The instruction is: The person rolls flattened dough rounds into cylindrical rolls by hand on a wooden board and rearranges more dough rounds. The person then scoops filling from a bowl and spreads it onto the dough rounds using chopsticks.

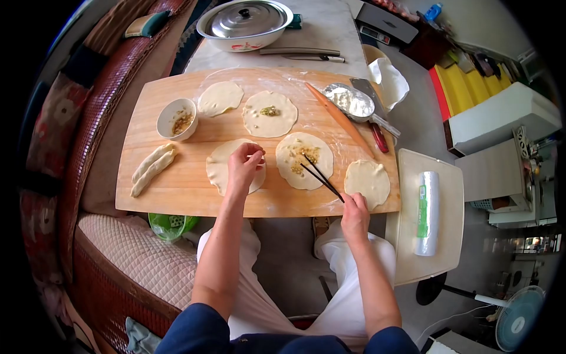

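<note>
Black chopsticks (323, 180) are held in my right hand (355, 218), closed around their ends. Their tips touch the chopped filling (299, 154) on a flat dough round (299, 178). My left hand (243, 167) hovers over or rests on another dough round (219, 169), its fingers pinched together; what they hold, if anything, is too small to name. Behind, one round (259, 125) carries a small heap of filling (270, 111), and a plain one (220, 98) lies beside it. A further plain round (368, 182) is by my right hand. A white bowl (167, 120) contains some filling.
On the wooden board (194, 203) are twisted dough (152, 169), a rolling pin (339, 120), a flour scoop (358, 106) and a red-handled cleaver (379, 138). Behind stand a lidded basin (236, 43) and knives (299, 53). A plastic roll (428, 213) lies right.
</note>
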`<control>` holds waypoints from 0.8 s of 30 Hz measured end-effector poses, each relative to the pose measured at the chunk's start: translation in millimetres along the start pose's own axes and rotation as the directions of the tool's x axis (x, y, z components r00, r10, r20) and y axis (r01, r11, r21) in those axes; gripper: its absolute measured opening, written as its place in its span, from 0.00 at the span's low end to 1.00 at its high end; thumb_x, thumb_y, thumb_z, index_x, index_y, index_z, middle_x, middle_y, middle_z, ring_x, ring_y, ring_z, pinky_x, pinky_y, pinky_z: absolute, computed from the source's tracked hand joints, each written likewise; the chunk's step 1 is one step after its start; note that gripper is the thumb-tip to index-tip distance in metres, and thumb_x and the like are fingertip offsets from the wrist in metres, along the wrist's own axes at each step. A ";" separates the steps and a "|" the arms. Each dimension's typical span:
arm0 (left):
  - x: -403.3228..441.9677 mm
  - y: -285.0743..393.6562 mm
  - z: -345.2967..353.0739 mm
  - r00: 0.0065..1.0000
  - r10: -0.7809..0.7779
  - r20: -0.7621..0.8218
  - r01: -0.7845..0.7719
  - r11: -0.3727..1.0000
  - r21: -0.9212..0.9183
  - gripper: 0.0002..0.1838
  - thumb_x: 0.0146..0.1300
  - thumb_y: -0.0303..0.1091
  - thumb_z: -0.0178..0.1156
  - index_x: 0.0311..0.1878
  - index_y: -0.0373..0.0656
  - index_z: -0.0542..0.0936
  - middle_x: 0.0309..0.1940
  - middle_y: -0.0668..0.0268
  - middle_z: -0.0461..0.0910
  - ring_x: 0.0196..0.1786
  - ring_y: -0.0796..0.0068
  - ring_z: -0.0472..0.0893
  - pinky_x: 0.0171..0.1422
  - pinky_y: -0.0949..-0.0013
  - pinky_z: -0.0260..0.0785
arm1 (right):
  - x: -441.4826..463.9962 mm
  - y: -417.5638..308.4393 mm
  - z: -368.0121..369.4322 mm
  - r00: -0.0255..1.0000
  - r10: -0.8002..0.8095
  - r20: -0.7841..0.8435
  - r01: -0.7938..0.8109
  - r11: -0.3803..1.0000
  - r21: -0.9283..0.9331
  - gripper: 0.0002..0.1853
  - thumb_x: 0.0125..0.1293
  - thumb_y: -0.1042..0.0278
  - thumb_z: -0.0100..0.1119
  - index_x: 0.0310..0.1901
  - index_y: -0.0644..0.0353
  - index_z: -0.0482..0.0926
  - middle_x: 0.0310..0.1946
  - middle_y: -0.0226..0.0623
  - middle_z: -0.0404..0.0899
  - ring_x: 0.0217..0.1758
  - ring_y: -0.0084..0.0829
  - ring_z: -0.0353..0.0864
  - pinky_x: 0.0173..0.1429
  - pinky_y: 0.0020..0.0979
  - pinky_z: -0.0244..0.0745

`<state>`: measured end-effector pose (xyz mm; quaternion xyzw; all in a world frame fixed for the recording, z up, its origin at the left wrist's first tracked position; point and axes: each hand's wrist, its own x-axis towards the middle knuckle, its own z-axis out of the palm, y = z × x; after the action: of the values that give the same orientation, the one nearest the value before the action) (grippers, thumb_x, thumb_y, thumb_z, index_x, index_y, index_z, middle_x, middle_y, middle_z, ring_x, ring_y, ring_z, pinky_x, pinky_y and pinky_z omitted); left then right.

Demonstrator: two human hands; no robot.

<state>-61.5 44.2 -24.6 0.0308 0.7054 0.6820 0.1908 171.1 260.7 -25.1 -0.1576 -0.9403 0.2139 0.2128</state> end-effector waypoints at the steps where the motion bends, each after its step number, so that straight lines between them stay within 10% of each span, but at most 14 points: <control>1: -0.4 0.3 0.7 1.000 0.005 -0.002 -0.005 1.000 -0.003 0.06 0.69 0.29 0.58 0.47 0.41 0.80 0.41 0.66 0.85 0.39 0.77 0.83 0.42 0.72 0.75 | -1.2 0.0 -2.9 1.000 0.011 -0.001 -0.011 1.000 0.007 0.15 0.60 0.84 0.58 0.49 0.65 0.82 0.38 0.41 0.75 0.45 0.44 0.77 0.49 0.40 0.75; 8: -25.9 1.9 26.5 0.980 0.022 0.197 -0.059 0.981 0.183 0.07 0.66 0.28 0.61 0.40 0.34 0.84 0.25 0.64 0.84 0.23 0.79 0.81 0.29 0.73 0.74 | -21.8 -13.5 13.7 0.979 0.194 0.068 -0.205 0.942 0.267 0.14 0.62 0.82 0.58 0.50 0.68 0.81 0.34 0.42 0.78 0.37 0.40 0.81 0.48 0.36 0.76; 11: -59.5 4.2 39.8 0.912 -0.032 0.410 -0.109 0.942 0.317 0.11 0.67 0.33 0.59 0.40 0.34 0.84 0.25 0.60 0.84 0.25 0.74 0.83 0.32 0.70 0.77 | -30.3 -36.4 42.4 0.781 0.499 0.375 -0.617 0.528 0.583 0.12 0.66 0.76 0.59 0.49 0.68 0.81 0.31 0.40 0.83 0.29 0.30 0.82 0.37 0.33 0.76; 17: -89.9 0.6 50.5 0.924 -0.031 0.382 -0.153 0.884 0.443 0.13 0.69 0.34 0.61 0.49 0.33 0.82 0.31 0.58 0.86 0.30 0.71 0.86 0.34 0.69 0.78 | -10.5 -96.4 43.6 0.758 0.372 0.535 -0.626 0.185 0.758 0.08 0.70 0.75 0.56 0.47 0.65 0.81 0.30 0.31 0.82 0.28 0.20 0.78 0.30 0.23 0.69; 24: -84.3 -2.3 51.4 0.961 0.025 0.274 -0.194 0.767 0.611 0.19 0.64 0.43 0.62 0.50 0.38 0.83 0.31 0.52 0.86 0.32 0.53 0.86 0.40 0.56 0.78 | -3.3 -111.2 52.7 0.896 0.321 0.308 -0.444 0.666 0.599 0.07 0.69 0.74 0.59 0.45 0.68 0.80 0.32 0.37 0.85 0.36 0.26 0.84 0.43 0.30 0.77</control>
<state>33.0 67.2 -7.5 0.2202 0.8603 0.4056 0.2163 126.5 146.2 -17.1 -0.2479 -0.7649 0.5822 0.1204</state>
